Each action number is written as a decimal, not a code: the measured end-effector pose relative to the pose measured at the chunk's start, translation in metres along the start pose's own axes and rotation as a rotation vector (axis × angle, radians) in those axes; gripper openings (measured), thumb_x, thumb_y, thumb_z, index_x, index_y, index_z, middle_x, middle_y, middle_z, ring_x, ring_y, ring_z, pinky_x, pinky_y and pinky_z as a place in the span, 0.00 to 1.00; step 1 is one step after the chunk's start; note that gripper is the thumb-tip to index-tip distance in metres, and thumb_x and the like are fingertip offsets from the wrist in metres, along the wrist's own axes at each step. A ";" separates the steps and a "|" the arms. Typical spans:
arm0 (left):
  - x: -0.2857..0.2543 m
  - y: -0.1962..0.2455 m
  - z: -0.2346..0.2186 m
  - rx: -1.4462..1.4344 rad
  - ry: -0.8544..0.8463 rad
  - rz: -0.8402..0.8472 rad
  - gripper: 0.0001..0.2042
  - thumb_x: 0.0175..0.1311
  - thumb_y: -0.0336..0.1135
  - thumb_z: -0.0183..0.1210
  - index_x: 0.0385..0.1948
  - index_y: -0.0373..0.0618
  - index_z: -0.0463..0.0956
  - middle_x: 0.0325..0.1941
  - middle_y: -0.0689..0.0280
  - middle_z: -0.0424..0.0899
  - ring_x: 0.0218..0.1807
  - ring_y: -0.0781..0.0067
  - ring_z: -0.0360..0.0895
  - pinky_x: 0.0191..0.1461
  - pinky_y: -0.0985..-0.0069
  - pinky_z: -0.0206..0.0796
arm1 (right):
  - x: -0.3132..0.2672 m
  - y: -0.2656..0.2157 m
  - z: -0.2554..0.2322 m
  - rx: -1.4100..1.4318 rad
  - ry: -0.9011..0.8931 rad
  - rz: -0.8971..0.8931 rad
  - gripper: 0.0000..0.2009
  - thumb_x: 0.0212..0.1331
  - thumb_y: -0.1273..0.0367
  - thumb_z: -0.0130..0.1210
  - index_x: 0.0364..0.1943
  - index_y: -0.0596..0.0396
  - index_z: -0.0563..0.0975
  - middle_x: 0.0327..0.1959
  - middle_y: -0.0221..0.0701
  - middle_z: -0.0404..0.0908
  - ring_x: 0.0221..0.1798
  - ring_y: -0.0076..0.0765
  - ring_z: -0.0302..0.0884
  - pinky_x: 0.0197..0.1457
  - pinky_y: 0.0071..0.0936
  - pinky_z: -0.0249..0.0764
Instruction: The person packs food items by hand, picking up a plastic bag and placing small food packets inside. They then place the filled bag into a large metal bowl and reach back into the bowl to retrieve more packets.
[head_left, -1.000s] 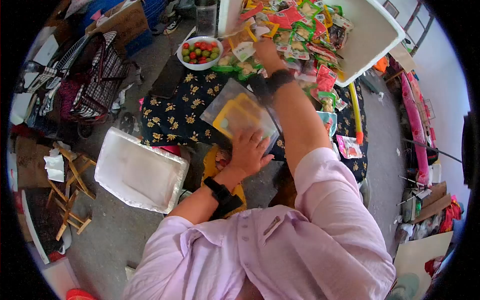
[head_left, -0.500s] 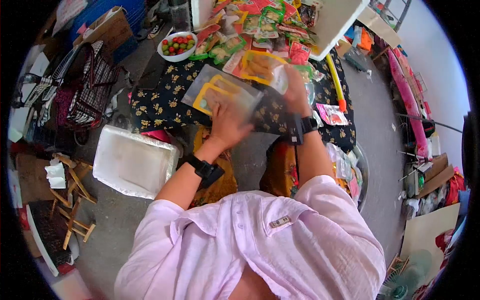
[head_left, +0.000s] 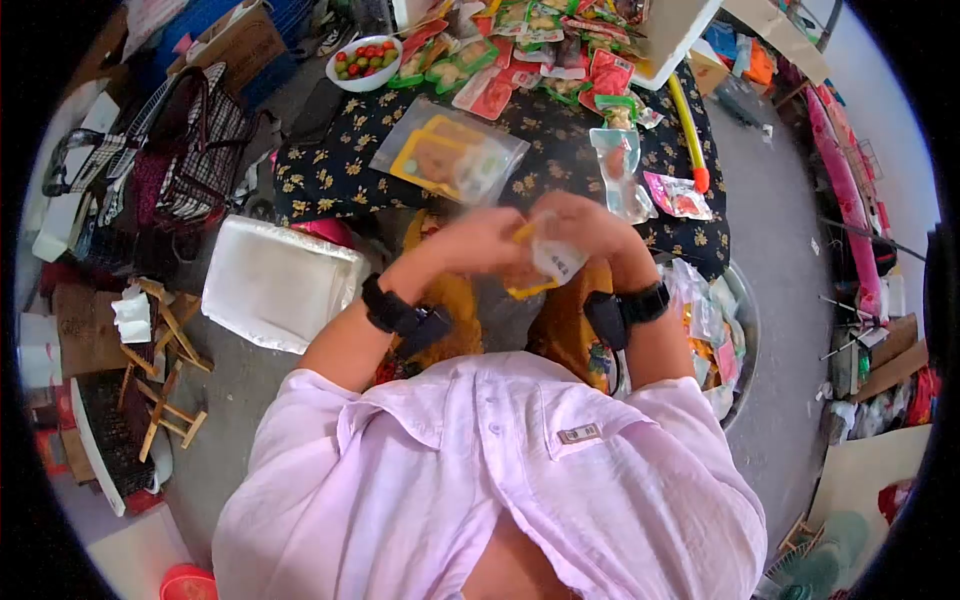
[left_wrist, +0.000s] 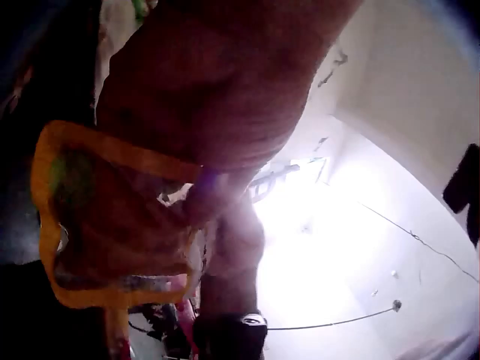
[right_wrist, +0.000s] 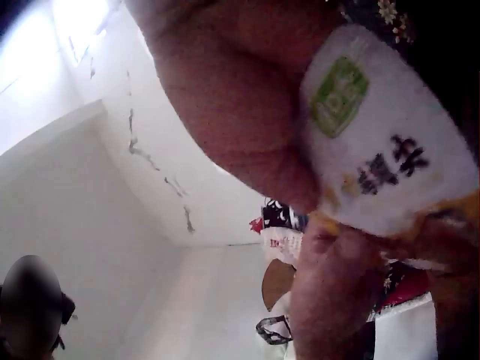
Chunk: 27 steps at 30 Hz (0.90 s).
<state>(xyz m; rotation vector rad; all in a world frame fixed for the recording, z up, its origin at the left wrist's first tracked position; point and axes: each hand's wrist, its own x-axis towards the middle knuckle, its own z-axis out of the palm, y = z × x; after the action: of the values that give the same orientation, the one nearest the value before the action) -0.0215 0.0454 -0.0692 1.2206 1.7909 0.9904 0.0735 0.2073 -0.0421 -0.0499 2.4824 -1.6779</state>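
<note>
Yellow-edged plastic, thin and crinkly, is what both sets of fingers are closed on: a small snack packet (head_left: 540,262) with a white label, held up in front of the chest, off the worktop. The left hand (head_left: 478,240) pinches its left edge, and the left wrist view shows the orange-yellow border curling under that hand. The right hand (head_left: 590,228) grips the other side, with its thumb lying across the white label in the right wrist view.

The packet looks light and limp, so it will likely sag or fold if taken by one corner only. Its film is probably slick, and a firm pinch on the sealed border should hold better than a squeeze on the soft middle, where the contents could be crushed.

Beyond the hands, a larger clear bag (head_left: 450,153) with yellow-framed packs inside lies flat on the worktop (head_left: 330,170), which is draped in a dark floral cloth. Farther back sit a heap of mixed snack packets (head_left: 540,50) and a white bowl of small tomatoes (head_left: 363,60). A white foam lid (head_left: 280,285) rests on the floor to the left.
</note>
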 end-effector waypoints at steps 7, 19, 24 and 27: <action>0.003 -0.013 0.038 -0.239 -0.102 -0.056 0.09 0.51 0.33 0.49 0.32 0.40 0.68 0.26 0.70 0.73 0.28 0.82 0.67 0.31 0.84 0.60 | -0.029 0.032 0.010 0.005 0.191 -0.073 0.07 0.49 0.71 0.47 0.32 0.59 0.70 0.32 0.28 0.71 0.35 0.25 0.67 0.38 0.20 0.65; 0.030 -0.016 0.047 -1.018 0.389 0.189 0.10 0.53 0.26 0.45 0.39 0.42 0.65 0.36 0.70 0.72 0.37 0.79 0.69 0.39 0.80 0.62 | -0.033 0.045 0.057 1.403 0.350 -0.157 0.19 0.50 0.68 0.48 0.47 0.56 0.62 0.45 0.30 0.67 0.43 0.32 0.69 0.46 0.32 0.67; 0.030 -0.016 0.047 -0.891 0.437 0.163 0.12 0.53 0.26 0.46 0.41 0.41 0.65 0.39 0.69 0.71 0.39 0.78 0.69 0.42 0.80 0.62 | -0.028 0.049 0.056 1.392 0.476 -0.185 0.17 0.49 0.70 0.49 0.45 0.57 0.63 0.42 0.32 0.68 0.42 0.31 0.69 0.47 0.30 0.66; 0.029 -0.012 0.046 -0.870 0.471 0.195 0.11 0.53 0.26 0.46 0.40 0.40 0.65 0.38 0.68 0.72 0.38 0.79 0.69 0.40 0.82 0.62 | -0.027 0.068 0.056 1.266 0.634 -0.114 0.12 0.50 0.71 0.48 0.39 0.57 0.65 0.36 0.31 0.70 0.38 0.28 0.70 0.43 0.27 0.67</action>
<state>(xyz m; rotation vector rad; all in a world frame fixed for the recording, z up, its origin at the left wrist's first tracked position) 0.0070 0.0783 -0.1037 0.6289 1.2810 2.0170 0.1115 0.1842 -0.1225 0.5406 1.1694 -3.3128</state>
